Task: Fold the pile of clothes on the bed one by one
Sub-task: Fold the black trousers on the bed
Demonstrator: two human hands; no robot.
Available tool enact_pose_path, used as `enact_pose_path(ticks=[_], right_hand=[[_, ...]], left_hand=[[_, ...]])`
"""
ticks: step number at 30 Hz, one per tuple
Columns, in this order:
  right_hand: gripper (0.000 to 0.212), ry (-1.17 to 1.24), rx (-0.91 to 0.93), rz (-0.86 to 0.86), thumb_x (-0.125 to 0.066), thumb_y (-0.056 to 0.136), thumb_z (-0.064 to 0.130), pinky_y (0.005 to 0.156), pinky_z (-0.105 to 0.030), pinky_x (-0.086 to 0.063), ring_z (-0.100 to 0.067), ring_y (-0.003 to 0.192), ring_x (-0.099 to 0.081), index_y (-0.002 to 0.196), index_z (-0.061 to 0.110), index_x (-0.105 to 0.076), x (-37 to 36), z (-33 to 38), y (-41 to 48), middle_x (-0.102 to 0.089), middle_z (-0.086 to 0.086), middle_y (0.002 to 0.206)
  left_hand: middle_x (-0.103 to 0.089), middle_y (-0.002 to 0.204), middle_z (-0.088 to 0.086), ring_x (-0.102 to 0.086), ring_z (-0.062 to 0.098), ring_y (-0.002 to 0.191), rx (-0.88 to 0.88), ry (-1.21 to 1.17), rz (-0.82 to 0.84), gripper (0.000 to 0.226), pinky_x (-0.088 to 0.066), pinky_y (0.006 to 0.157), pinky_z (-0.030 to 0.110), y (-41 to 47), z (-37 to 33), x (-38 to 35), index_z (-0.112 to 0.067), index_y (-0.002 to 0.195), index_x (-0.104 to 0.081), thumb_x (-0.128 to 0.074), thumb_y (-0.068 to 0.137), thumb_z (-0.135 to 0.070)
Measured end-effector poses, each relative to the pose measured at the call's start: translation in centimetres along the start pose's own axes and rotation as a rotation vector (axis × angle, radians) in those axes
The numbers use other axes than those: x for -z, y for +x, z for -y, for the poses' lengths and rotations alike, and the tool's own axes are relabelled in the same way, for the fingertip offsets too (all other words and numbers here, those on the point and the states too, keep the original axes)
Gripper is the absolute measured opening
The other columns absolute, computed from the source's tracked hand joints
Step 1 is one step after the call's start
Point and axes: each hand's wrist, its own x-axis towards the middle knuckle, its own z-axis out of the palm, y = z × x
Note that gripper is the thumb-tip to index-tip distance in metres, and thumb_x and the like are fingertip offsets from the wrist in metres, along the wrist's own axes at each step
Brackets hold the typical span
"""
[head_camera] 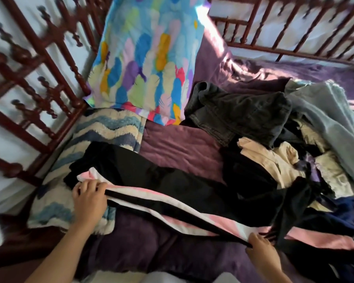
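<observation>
the left hand (89, 194) and right hand (261, 247), well apart, each grip one end of the black striped trousers (172, 186), stretched from 9 to 4 o'clock over the purple bedcover (182, 148). the cloth touches the pile (274, 160) at 3 o'clock and could snag it; open room lies mid-bed, wooden rails (39, 94) hemming 10 and 1 o'clock.

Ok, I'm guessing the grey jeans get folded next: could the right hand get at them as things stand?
Probably not yet: the right hand grips the striped black trousers. Otherwise the way looks free: the grey jeans lie uncovered on top of the pile, farther up the bed.
</observation>
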Motion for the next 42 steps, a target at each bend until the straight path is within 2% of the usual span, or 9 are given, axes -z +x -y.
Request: enact_pose_path(ticks=[7, 14, 18, 21, 23, 25, 29, 35, 42], right_hand=[[0.048, -0.175, 0.042, 0.025, -0.042, 0.091, 0.025, 0.103, -0.033, -0.030, -0.019, 0.133, -0.035, 0.138, 0.023, -0.036, -0.9, -1.0, -0.7, -0.040, 0.001, 0.141], [0.056, -0.202, 0.097, -0.106, -0.070, 0.074, 0.037, 0.098, -0.046, -0.037, -0.021, 0.125, -0.044, 0.126, 0.028, -0.054, 0.9, -6.4, 0.4, -0.053, -0.004, 0.128], [0.060, -0.196, 0.131, 0.010, -0.050, 0.092, 0.023, 0.115, -0.046, -0.009, -0.023, 0.145, -0.007, 0.146, 0.023, -0.025, 1.0, -10.9, 2.4, -0.017, -0.002, 0.155], [0.061, -0.187, 0.191, -0.014, -0.047, 0.092, 0.018, 0.116, -0.047, -0.006, -0.025, 0.146, -0.002, 0.147, 0.022, -0.022, 2.7, -13.3, 3.8, -0.012, -0.004, 0.156], [0.060, -0.146, 0.208, -0.040, -0.047, 0.092, 0.020, 0.115, -0.044, -0.010, -0.025, 0.145, -0.006, 0.147, 0.023, -0.022, 4.0, -14.7, 5.0, -0.014, -0.006, 0.155], [0.061, -0.037, 0.145, -0.086, -0.045, 0.093, 0.023, 0.112, -0.041, -0.018, -0.026, 0.143, -0.013, 0.148, 0.026, -0.018, 5.5, -15.7, 6.4, -0.017, -0.007, 0.154], [0.071, 0.161, 0.053, -0.171, -0.042, 0.093, 0.015, 0.106, -0.041, -0.029, -0.033, 0.135, -0.026, 0.149, 0.035, -0.004, 8.4, -16.8, 10.0, -0.019, -0.014, 0.151], [0.075, -0.216, 0.198, -0.282, -0.052, 0.090, 0.011, 0.103, -0.042, -0.032, -0.036, 0.136, -0.021, 0.149, 0.029, -0.009, 12.8, -17.4, 14.6, 0.004, -0.015, 0.156], [0.046, -0.311, 0.380, -0.289, -0.050, 0.086, 0.000, 0.084, -0.040, -0.045, -0.033, 0.112, -0.052, 0.132, 0.005, -0.044, 12.4, -21.4, 14.7, -0.043, -0.010, 0.140]], left_hand=[[-0.065, 0.091, 0.013, -0.047, 0.029, 0.094, -0.145, -0.096, 0.096, 0.044, -0.042, 0.081, 0.055, -3.0, -8.4, -0.7, -0.006, 0.089, -0.070, -0.033, 0.069, -0.019], [-0.067, 0.088, 0.009, -0.049, 0.024, 0.092, -0.366, -0.206, 0.168, 0.046, -0.038, 0.083, 0.048, -5.2, -19.5, -2.5, -0.008, 0.086, -0.074, -0.034, 0.069, -0.023], [-0.067, 0.087, 0.007, -0.046, 0.021, 0.092, -0.416, -0.242, 0.217, 0.043, -0.045, 0.080, 0.047, -5.6, -26.4, -2.7, -0.012, 0.083, -0.074, -0.035, 0.068, -0.023], [-0.067, 0.086, 0.001, -0.058, 0.019, 0.086, -0.468, -0.217, 0.317, 0.035, -0.050, 0.076, 0.044, -5.9, -31.6, -2.6, -0.016, 0.083, -0.075, -0.045, 0.068, -0.027], [-0.067, 0.083, -0.001, -0.066, 0.018, 0.076, -0.534, -0.195, 0.390, 0.031, -0.055, 0.067, 0.041, -6.4, -34.8, -2.6, -0.019, 0.082, -0.075, -0.076, 0.054, -0.031], [-0.067, 0.076, -0.005, -0.067, 0.015, 0.067, -0.536, -0.182, 0.562, 0.058, -0.056, 0.059, 0.035, -7.2, -37.4, -3.4, -0.022, 0.082, -0.075, -0.090, 0.029, -0.040], [-0.063, 0.060, -0.010, -0.062, 0.011, 0.053, -0.516, -0.183, 0.658, 0.065, -0.051, 0.048, 0.024, -8.8, -40.3, -4.2, -0.027, 0.079, -0.074, -0.092, 0.017, -0.037], [-0.055, 0.050, -0.009, -0.056, 0.010, 0.045, -0.493, -0.137, 0.696, 0.057, -0.042, 0.038, 0.018, -9.7, -39.7, -3.3, -0.029, 0.066, -0.073, -0.090, 0.013, -0.017], [-0.049, 0.047, -0.009, -0.052, 0.010, 0.043, -0.500, -0.101, 0.690, 0.047, -0.035, 0.035, 0.015, -10.1, -39.2, -2.4, -0.025, 0.054, -0.066, -0.088, 0.015, -0.011]])
